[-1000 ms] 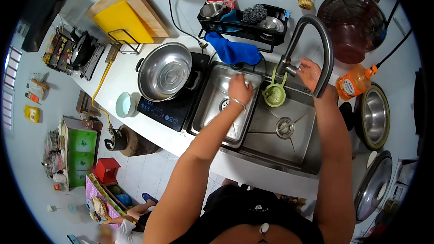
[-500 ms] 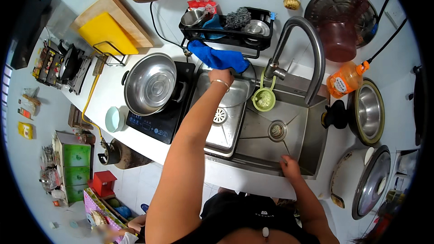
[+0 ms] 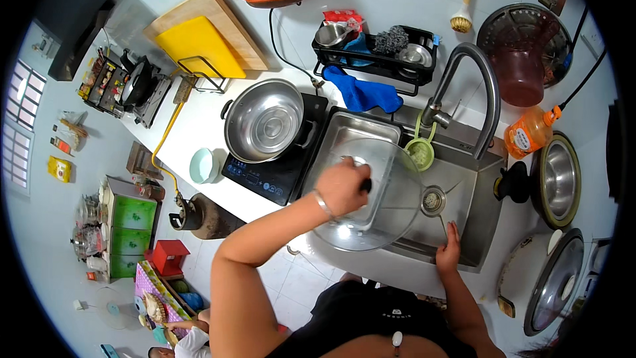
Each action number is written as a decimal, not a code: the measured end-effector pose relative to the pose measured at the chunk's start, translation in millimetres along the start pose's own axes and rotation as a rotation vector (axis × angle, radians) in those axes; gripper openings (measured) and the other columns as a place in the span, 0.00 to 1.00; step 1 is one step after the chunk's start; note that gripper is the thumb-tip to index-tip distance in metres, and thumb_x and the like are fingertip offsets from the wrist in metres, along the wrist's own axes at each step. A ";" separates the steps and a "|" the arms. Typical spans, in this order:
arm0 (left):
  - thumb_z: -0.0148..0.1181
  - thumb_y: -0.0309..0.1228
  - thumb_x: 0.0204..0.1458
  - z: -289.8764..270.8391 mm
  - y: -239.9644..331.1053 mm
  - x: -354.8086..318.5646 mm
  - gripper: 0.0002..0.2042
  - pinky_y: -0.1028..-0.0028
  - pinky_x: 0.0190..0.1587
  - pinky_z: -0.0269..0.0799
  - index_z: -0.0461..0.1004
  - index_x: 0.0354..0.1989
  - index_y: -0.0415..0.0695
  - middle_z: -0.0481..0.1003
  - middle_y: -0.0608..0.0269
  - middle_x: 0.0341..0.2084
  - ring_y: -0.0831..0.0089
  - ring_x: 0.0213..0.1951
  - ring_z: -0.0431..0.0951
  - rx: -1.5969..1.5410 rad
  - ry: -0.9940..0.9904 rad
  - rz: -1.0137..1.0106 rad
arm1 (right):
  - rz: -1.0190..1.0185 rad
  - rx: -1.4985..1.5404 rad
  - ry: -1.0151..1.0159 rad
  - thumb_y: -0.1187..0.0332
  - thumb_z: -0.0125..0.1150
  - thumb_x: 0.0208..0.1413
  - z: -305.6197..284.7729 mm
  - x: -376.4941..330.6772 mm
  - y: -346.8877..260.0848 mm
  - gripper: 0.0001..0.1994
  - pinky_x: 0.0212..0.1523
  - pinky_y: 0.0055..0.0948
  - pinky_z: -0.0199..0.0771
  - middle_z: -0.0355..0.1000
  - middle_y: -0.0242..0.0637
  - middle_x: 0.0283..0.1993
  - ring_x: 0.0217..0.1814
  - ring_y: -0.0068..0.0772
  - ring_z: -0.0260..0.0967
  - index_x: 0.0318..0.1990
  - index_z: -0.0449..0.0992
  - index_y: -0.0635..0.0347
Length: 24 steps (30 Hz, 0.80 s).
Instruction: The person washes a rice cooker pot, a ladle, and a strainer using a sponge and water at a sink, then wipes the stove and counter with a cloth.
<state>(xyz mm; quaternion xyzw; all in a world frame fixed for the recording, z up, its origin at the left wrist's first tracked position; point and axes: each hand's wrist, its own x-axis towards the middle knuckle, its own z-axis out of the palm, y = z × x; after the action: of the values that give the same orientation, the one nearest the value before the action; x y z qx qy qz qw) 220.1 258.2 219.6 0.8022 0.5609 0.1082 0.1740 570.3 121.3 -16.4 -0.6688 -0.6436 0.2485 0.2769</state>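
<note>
My left hand [image 3: 344,186] is closed around the dark knob of a clear glass pot lid [image 3: 392,220]. The lid spans the left basin [image 3: 344,131] and part of the larger right basin [image 3: 464,202]. My right hand [image 3: 449,249] rests at the front rim of the right basin, fingers stretched out, holding nothing. A blue cloth [image 3: 364,95] lies crumpled on the counter behind the left basin. Hanging below the curved faucet [image 3: 489,66] is a green strainer [image 3: 420,153]. Left of the sink, a steel pot [image 3: 265,122] sits uncovered on a black induction cooker [image 3: 262,182].
A black rack [image 3: 371,69] with a scrubber and small bowls stands behind the sink. An orange soap bottle [image 3: 527,134] and metal bowls [image 3: 558,179] are at right. A pale bowl [image 3: 203,166] sits left of the cooker. Another person [image 3: 192,341] is at the lower left.
My left hand has left the blue cloth, which now lies behind the sink. It has come nearer to me with the glass lid. My right hand's fingers are stretched out more; the view has shifted.
</note>
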 end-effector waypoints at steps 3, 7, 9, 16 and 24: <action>0.61 0.28 0.35 -57.6 -31.3 -19.7 0.14 0.61 0.38 0.73 0.76 0.35 0.47 0.72 0.51 0.31 0.52 0.34 0.74 0.056 0.111 -0.051 | 0.008 0.116 0.003 0.90 0.37 0.38 0.0 0.4 -4.8 0.36 0.59 0.30 0.63 0.55 0.48 0.67 0.67 0.50 0.56 0.62 0.61 0.64; 0.61 0.27 0.34 -111.8 -104.5 -13.7 0.14 0.63 0.41 0.72 0.76 0.35 0.44 0.73 0.49 0.30 0.52 0.35 0.74 0.217 0.246 -0.183 | -0.048 0.143 -0.003 0.91 0.34 0.36 4.1 -1.5 9.0 0.37 0.60 0.34 0.65 0.57 0.47 0.66 0.67 0.48 0.56 0.61 0.63 0.62; 0.62 0.27 0.32 -120.8 -155.8 -5.7 0.15 0.64 0.42 0.72 0.78 0.34 0.43 0.75 0.49 0.28 0.53 0.35 0.74 0.277 0.286 -0.218 | -0.045 0.188 -0.002 0.91 0.33 0.36 8.0 -2.6 9.4 0.37 0.60 0.37 0.66 0.57 0.47 0.65 0.67 0.46 0.57 0.60 0.64 0.61; 0.65 0.31 0.32 -102.0 -264.2 26.4 0.16 0.68 0.41 0.74 0.80 0.35 0.42 0.79 0.50 0.30 0.56 0.32 0.79 0.248 0.277 -0.426 | -0.036 0.184 0.003 0.88 0.37 0.42 7.8 -5.9 7.9 0.33 0.57 0.35 0.69 0.57 0.47 0.65 0.64 0.48 0.60 0.60 0.64 0.61; 0.63 0.32 0.32 -84.1 -275.5 38.2 0.16 0.65 0.43 0.74 0.80 0.34 0.45 0.78 0.51 0.31 0.55 0.35 0.78 0.229 0.296 -0.472 | -0.085 -0.112 0.064 0.82 0.47 0.44 5.0 -3.8 -0.6 0.21 0.54 0.41 0.67 0.69 0.48 0.53 0.55 0.52 0.66 0.49 0.71 0.63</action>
<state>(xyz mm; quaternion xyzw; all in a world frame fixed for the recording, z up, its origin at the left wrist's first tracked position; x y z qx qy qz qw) -35.2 392.8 185.4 0.6394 0.7597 0.1167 0.0191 566.2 117.7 -19.8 -0.6631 -0.6750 0.1787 0.2696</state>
